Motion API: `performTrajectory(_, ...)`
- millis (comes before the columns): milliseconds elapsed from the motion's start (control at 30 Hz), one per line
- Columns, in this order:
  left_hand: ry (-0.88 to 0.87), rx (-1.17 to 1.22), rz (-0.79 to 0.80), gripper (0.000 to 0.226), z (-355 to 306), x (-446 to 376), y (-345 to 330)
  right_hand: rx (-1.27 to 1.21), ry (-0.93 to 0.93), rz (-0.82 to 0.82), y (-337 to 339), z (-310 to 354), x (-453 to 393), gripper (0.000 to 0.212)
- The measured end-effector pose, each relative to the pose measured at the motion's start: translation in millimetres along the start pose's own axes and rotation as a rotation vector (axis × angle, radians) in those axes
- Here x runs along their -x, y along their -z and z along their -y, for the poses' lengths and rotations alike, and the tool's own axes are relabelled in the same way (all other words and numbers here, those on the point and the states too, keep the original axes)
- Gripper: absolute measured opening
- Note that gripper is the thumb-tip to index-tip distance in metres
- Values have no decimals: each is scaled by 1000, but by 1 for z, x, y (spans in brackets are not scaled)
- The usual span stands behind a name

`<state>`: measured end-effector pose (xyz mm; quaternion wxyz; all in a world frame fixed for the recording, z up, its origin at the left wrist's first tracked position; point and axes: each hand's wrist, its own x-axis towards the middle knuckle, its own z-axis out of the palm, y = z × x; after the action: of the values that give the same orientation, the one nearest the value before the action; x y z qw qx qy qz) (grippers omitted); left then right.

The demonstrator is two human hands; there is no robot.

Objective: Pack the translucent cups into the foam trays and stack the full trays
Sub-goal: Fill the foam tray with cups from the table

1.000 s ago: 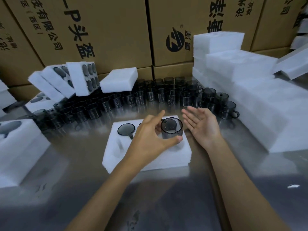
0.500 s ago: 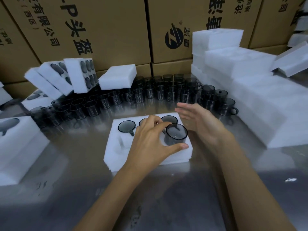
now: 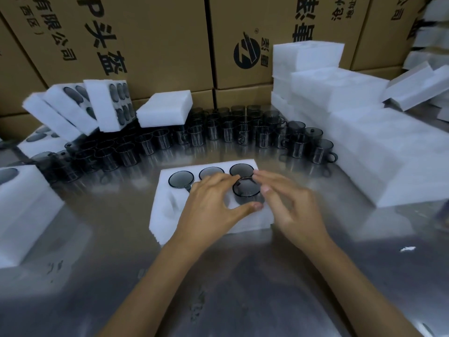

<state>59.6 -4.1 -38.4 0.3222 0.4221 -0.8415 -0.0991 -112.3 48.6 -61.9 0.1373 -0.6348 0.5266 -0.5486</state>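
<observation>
Foam tray (image 3: 170, 205) sits mid-surface (image 3: 121, 276), three cups (image 3: 181, 180) already sunk in its back row. Left hand (image 3: 209, 210) has its grip pinched round a fourth smoky cup (image 3: 247, 189) at the front right pocket, thumb near side, fingers far side. Right hand (image 3: 289, 203) hovers just beside it, fingers relaxed, holding nothing.
</observation>
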Motion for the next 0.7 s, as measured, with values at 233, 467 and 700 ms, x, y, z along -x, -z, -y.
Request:
performTrajectory(233,-190,-48,-29,48,2,10,8,244,74,141,3,-4,13,42)
performTrajectory(467,-225,-94,7,33,8,25,5,453,98,111,-2,-1,16,41)
performTrajectory(700,-96,50,20,29,6,22,10,54,-144,-120,-1,-18,-2,44)
